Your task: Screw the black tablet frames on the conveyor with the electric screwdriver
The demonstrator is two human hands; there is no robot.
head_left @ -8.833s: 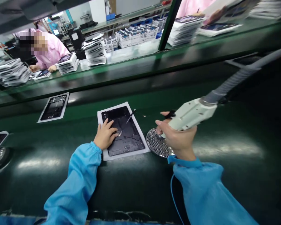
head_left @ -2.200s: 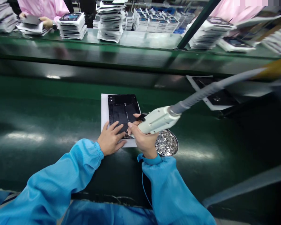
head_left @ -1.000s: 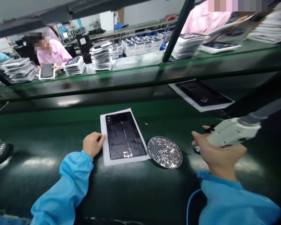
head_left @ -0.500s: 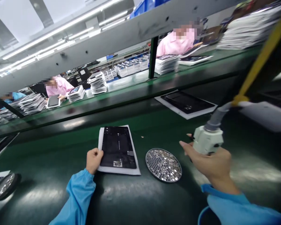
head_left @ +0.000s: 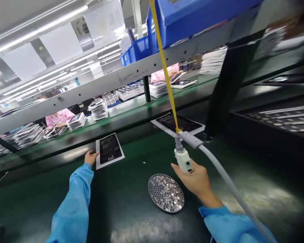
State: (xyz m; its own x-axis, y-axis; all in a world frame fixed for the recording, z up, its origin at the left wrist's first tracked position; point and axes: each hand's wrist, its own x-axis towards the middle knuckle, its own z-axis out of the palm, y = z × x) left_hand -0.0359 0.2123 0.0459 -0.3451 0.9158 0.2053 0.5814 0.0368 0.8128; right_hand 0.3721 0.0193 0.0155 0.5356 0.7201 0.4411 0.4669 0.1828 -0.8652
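At the far left, the person's left hand [head_left: 90, 158], coming from a blue sleeve [head_left: 76, 192], reaches toward the far side of the green table [head_left: 126, 195]. Its fingers are bent at the left edge of a white sheet [head_left: 98, 161]; whether they pinch the paper or only touch it cannot be told. On that sheet lies a black tablet housing [head_left: 110, 148], flat, its inner side up, with a small bright metal part near its lower edge. Behind it, on a raised ledge, are paper-interleaved stacks [head_left: 98, 109] and, to their left, a co-worker in pink [head_left: 58, 116].

Further right, a small pale scrap [head_left: 144, 162] lies on the table, and nearer the person sits a round perforated tray [head_left: 155, 193], many of its holes filled with shiny pieces. Beyond it, by the ledge, a second tablet housing [head_left: 190, 124] rests on its own paper.

To the right of the tray, the right hand [head_left: 197, 177] is raised, its fingers closed around a pale green handheld tool [head_left: 183, 161]. A yellow strap [head_left: 167, 77] runs up from above the tool, passing in front of blue bins [head_left: 192, 20], while a grey hose [head_left: 225, 179] curves down to the lower right, crossing over the right sleeve [head_left: 230, 222].
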